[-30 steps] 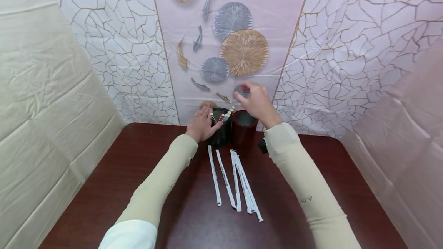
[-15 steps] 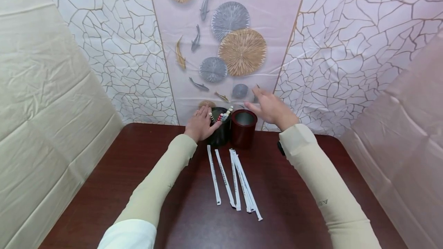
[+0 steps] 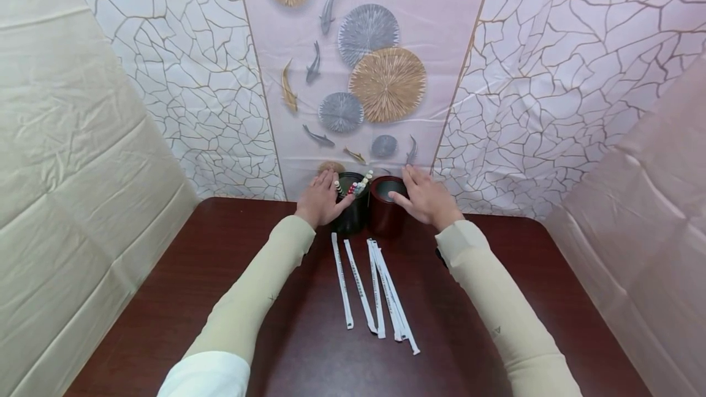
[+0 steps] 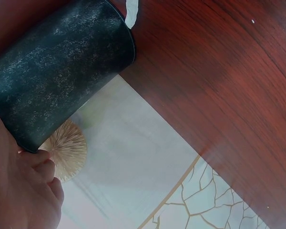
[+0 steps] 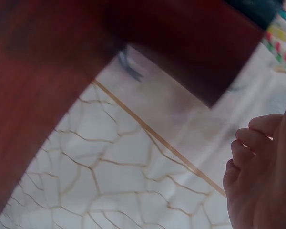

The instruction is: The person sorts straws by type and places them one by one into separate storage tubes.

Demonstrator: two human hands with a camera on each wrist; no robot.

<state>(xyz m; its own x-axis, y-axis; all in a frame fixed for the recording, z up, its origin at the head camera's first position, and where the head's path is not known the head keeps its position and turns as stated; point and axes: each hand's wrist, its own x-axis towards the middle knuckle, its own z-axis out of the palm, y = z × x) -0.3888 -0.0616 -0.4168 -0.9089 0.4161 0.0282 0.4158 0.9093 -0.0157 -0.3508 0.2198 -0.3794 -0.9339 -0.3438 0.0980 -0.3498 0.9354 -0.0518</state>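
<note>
A black cylindrical cup (image 3: 351, 218) stands at the back of the table, holding several striped straws (image 3: 362, 184). My left hand (image 3: 320, 198) rests against its left side, fingers extended along the rim and thumb reaching across the front. In the left wrist view, the fingertips are right at the rim of the black cup (image 4: 62, 71). Close beside it is a dark red cup (image 3: 383, 219) with a grey inside. My right hand (image 3: 431, 200) lies at its right rim, fingers straight and thumb over the opening. In the right wrist view, the fingers (image 5: 250, 143) appear just beyond the red cup (image 5: 190, 43).
Several long white paper sleeves (image 3: 358, 287) with small print, like straw wrappers, lie on the dark red-brown table (image 3: 265, 323) in front of the cups. A patterned cloth wall (image 3: 298, 158) rises right behind the cups, with beige cloth (image 3: 66, 201) at the sides.
My right hand, raised with bent fingers a second ago, has swung right, straightened its fingers and come down to the red cup's rim. The left hand stays at the black cup.
</note>
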